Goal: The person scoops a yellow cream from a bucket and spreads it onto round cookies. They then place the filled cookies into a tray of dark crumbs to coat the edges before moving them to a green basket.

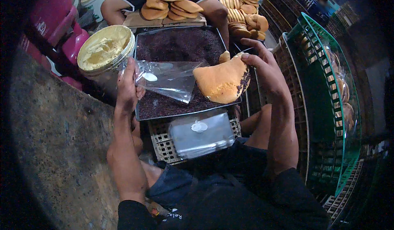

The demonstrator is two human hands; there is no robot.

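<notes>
My left hand (127, 83) grips a clear plastic bag (172, 79) with a white round mark, its far end spreading over a tray of dark sprinkles (178, 45). In my right hand (261, 60), pinched between thumb and fingers, is a folded bread (220, 80) with dark sprinkles along its right edge. The bread hangs over the right part of the tray, close to the bag's tip but outside it. Below the tray, a stack of clear plastic bags (203, 137) lies on a cream plastic crate (166, 146).
A tub of pale yellow cream (104, 49) stands at the tray's left. Piled breads (184, 8) lie before a seated person (212, 6), with more breads (240, 11) at the right. A green crate (334, 91) holding bagged breads stands right of my arm. Pink plastic chairs (54, 17) are at far left.
</notes>
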